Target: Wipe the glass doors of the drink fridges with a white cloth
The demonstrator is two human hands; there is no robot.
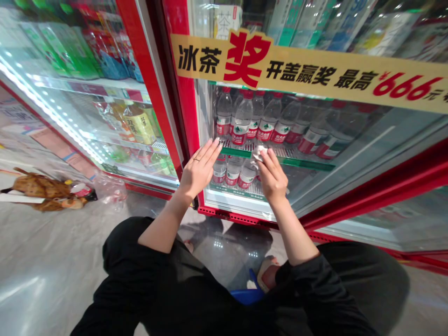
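Note:
My left hand (202, 166), a ring on one finger, lies with its fingers stretched out against the left side of the closed glass door (308, 184) of a red drinks fridge. Pressed to the same glass, my right hand (273, 176) holds a crumpled white tissue (258, 154) under its fingertips. Behind the glass stand water bottles (241, 122) with red caps and red labels, on a shelf with a green edge strip (297, 162). More bottles (232, 173) stand on the level below, partly hidden by my hands.
A yellow sticker (308, 70) with black and red characters crosses the door. Another lit fridge with a red frame (140, 56) stands at left. On the floor lie a brown item (45, 186) and clear plastic wrap (110, 189). Something blue (247, 296) is beneath me, by my foot.

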